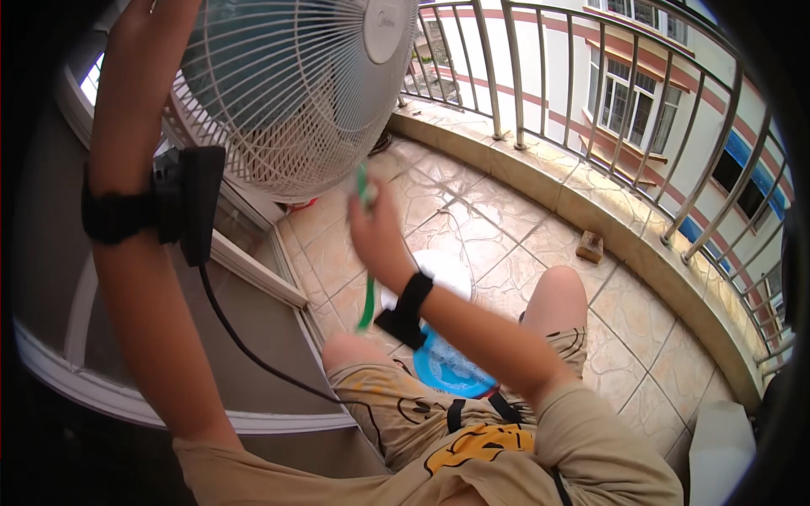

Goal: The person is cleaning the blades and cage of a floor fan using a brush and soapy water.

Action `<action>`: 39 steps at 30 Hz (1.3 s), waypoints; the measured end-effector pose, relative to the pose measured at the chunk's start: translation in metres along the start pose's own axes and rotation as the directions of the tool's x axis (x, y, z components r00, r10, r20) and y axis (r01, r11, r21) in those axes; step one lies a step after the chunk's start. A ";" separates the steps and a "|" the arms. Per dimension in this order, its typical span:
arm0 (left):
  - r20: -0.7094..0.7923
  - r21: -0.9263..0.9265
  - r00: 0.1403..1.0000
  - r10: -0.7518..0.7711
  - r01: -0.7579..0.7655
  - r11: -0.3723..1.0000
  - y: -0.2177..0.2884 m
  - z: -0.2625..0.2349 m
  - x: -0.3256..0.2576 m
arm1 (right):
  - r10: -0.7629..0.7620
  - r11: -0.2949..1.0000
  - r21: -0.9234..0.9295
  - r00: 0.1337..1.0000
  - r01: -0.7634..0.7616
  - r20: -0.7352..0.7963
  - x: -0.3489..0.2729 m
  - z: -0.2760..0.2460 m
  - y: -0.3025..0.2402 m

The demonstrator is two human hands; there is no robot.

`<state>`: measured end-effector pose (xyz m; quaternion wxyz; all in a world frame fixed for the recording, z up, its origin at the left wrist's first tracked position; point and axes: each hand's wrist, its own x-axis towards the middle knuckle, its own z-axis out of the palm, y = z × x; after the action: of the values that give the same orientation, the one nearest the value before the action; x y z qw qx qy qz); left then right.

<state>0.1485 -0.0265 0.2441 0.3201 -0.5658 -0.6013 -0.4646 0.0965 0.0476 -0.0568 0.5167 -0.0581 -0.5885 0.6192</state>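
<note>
A large electric fan [295,93] fills the upper left, with a white wire grille and bluish blades behind it. My right hand [380,228] is closed around a long, thin green tool [368,305] just below the grille. Its upper end reaches close to the fan's lower rim; motion blur hides what kind of tool it is. Raised along the fan's left side, my left hand [164,13] is mostly cut off by the top edge, so its fingers and any hold on the fan are hidden.
Between my knees are a white round thing [443,268] and a blue basin [451,371]. A small block [590,246] lies by the tiled ledge [540,181] under the metal railing [620,126]. Sliding door frames [253,261] border the left. A black cable [240,341] hangs from my left wrist.
</note>
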 end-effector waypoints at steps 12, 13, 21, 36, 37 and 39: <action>0.147 0.310 0.989 0.029 -0.074 0.948 -0.054 -0.080 0.011 | 0.295 0.949 0.143 0.952 -0.283 -0.077 0.052 -0.041 0.030; 0.171 0.358 0.979 0.109 -0.164 0.919 -0.052 -0.069 0.012 | 0.076 0.997 0.045 0.975 -0.068 -0.207 0.092 -0.061 0.047; 0.177 0.428 0.970 0.169 -0.230 0.874 -0.041 -0.060 0.005 | 0.073 0.991 0.126 0.971 -0.045 -0.227 0.196 -0.061 0.021; 0.312 0.626 0.901 0.301 -0.433 0.648 -0.071 -0.093 0.001 | -0.148 0.974 -0.158 0.984 0.162 0.094 -0.001 -0.033 0.031; 0.325 0.630 0.898 0.297 -0.440 0.640 -0.068 -0.106 -0.001 | 0.013 0.994 -0.107 0.994 -0.001 0.108 0.000 -0.039 0.029; 0.330 0.623 0.898 0.291 -0.439 0.648 -0.069 -0.112 -0.004 | 0.097 0.995 -0.029 0.995 -0.098 -0.010 0.017 -0.050 0.029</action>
<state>0.0657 -0.1262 0.2672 0.5304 -0.5610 -0.6309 -0.0764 0.1065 0.0999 -0.0855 0.4873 -0.0969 -0.5919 0.6346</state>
